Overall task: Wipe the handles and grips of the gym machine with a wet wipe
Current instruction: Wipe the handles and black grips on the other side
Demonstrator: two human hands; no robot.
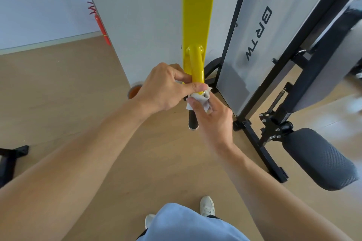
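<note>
A yellow machine arm (196, 15) runs down the middle of the view and ends in a curved yellow handle bar (196, 66). Below it hangs a black grip (192, 121) with a chrome end cap. My left hand (162, 86) pinches the lower end of the yellow bar between thumb and fingers. My right hand (213, 117) presses a crumpled white wet wipe (195, 101) around the joint where the yellow bar meets the black grip. The joint itself is hidden under the wipe and my fingers.
A grey machine panel (260, 41) in a black frame stands to the right, with a dark padded seat (321, 158) low at the right. A red fire extinguisher (102, 27) leans against the wall at the left. An orange-brown cup (133, 92) sits on the wooden floor. My shoes (207, 206) show below.
</note>
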